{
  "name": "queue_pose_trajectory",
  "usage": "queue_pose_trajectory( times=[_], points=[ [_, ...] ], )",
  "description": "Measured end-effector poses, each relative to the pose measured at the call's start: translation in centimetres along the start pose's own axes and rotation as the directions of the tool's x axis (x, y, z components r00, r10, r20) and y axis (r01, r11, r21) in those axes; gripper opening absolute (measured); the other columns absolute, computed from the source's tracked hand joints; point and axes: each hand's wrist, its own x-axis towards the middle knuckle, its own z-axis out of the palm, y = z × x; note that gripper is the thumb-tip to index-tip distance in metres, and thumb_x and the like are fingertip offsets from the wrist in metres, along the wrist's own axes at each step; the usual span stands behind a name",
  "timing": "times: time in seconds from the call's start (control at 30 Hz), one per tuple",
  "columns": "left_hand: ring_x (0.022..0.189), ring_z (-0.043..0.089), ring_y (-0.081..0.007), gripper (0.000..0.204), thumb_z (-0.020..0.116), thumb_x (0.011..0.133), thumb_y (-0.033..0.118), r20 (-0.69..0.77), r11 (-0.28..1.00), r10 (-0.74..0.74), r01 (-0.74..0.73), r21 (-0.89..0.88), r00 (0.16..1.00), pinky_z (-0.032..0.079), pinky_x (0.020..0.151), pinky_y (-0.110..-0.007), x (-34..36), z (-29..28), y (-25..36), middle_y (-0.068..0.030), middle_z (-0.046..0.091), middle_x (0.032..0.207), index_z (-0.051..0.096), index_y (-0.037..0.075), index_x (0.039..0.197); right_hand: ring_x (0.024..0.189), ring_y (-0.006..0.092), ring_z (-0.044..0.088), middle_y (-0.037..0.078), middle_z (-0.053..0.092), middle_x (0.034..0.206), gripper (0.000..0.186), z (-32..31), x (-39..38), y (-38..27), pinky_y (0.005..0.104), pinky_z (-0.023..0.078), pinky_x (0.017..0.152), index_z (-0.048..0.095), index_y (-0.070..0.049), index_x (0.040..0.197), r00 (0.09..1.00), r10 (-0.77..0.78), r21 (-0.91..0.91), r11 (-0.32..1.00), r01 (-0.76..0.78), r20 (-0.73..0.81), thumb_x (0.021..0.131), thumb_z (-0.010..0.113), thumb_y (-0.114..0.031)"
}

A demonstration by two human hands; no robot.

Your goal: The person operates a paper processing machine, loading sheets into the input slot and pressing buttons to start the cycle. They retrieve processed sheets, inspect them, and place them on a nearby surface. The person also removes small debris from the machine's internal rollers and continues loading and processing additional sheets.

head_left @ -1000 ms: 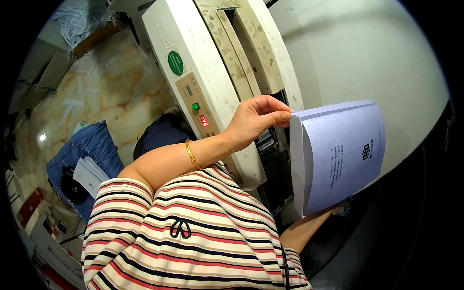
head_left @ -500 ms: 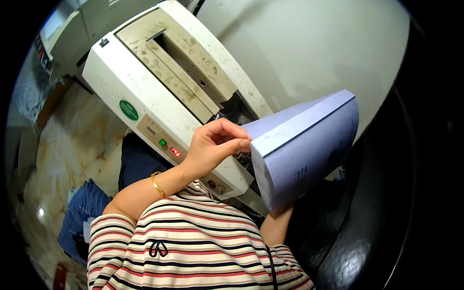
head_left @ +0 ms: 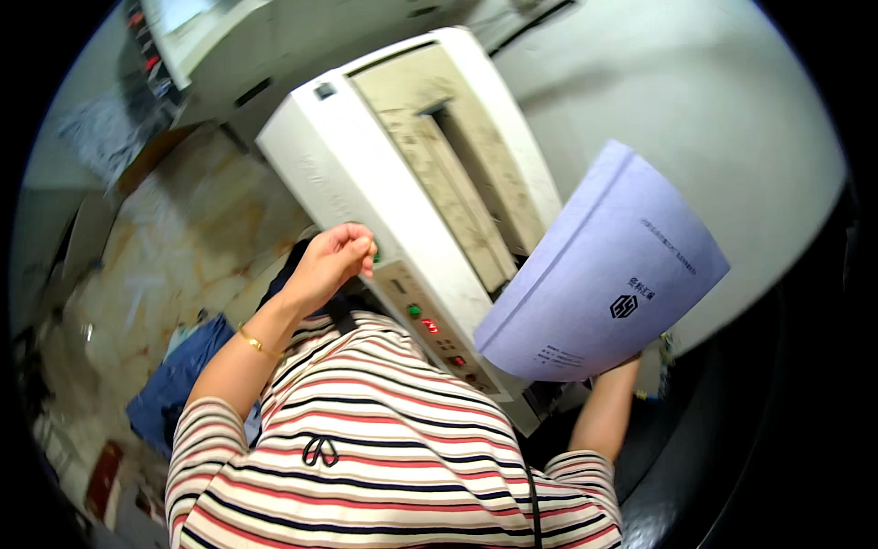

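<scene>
A lavender-covered booklet [head_left: 604, 274] stands tilted on my right side, its front cover facing up with dark print and a hexagonal emblem. Its spine edge runs along the left. My right hand [head_left: 625, 366] grips it from below and behind; most of the fingers are hidden by the cover. My left hand [head_left: 343, 252] is apart from the booklet, fingers curled together at the near side of a white machine [head_left: 334, 174]. Nothing shows in them. The machine has a long slot in its stained beige top, a green button and a red lit display.
A pale grey, wide surface [head_left: 695, 119] lies beyond the machine to the right. Dark blue cloth [head_left: 187, 380] lies on the marbled floor [head_left: 192, 238] at left. Crumpled clear plastic [head_left: 105, 137] sits at far left. A black curved surface [head_left: 722, 403] is on my right.
My left hand has left the booklet's spine and moved left. My right hand has carried the booklet right and turned its front cover more into view. The view has shifted.
</scene>
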Motion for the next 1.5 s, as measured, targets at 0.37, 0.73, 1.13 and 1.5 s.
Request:
queue_pose_trajectory(
  times=[0.37, 0.73, 1.13, 1.5],
  points=[
    [0.075, 0.055, -0.0069, 0.014, 0.054, 0.095, 0.008, 0.066, 0.941, 0.049, -0.068, 0.332, 0.997, 0.049, 0.069, -0.022, -0.9, -2.4, 4.0, -0.0022, 0.059, 0.089, 0.061, 0.003, 0.106, 0.115, 0.0188, 0.050, 0.010, 0.054, 0.127, 0.056, 16.1, 18.9, -1.7, 0.0312, 0.040, 0.098, 0.045, 0.002, 0.134, 0.753, 0.302, -0.411, 0.910, -0.046, 0.585, 0.087, 0.061, -0.024],
    [0.079, 0.049, -0.0244, 0.008, 0.056, 0.078, 0.013, 0.725, -0.065, 0.512, -0.820, 0.568, 0.461, 0.041, 0.070, -0.035, 13.5, 8.9, -2.3, -0.0068, 0.049, 0.081, 0.057, 0.007, 0.084, 0.119, 0.0244, 0.050, 0.016, 0.054, 0.128, 0.036, 18.9, 6.5, 0.2, 0.0378, 0.036, 0.104, 0.050, 0.005, 0.126, 0.738, -0.667, -0.508, 0.673, 0.538, -0.102, 0.098, 0.044, -0.019],
    [0.094, 0.053, -0.0272, 0.016, 0.058, 0.078, 0.010, 0.784, -0.492, 0.305, -0.616, 0.616, 0.540, 0.043, 0.085, -0.037, 16.1, 3.5, 7.6, -0.0101, 0.055, 0.094, 0.059, 0.006, 0.093, 0.138, 0.0328, 0.029, 0.017, 0.035, 0.146, 0.054, 25.7, 2.7, 9.9, 0.0511, 0.014, 0.113, 0.039, -0.004, 0.138, 0.779, -0.612, -0.892, 0.418, 0.172, -0.136, 0.092, 0.053, -0.028],
    [0.095, 0.049, -0.0319, 0.027, 0.065, 0.074, 0.001, 0.696, -0.399, 0.366, -0.571, 0.717, 0.618, 0.041, 0.086, -0.040, 16.7, 3.3, 8.2, -0.0129, 0.055, 0.100, 0.058, 0.005, 0.100, 0.137, 0.0339, 0.030, 0.021, 0.037, 0.144, 0.056, 35.5, 6.3, 5.8, 0.0546, 0.013, 0.114, 0.040, 0.004, 0.136, 0.735, -0.666, -0.796, 0.510, 0.326, -0.125, 0.083, 0.047, -0.012]
  ],
)
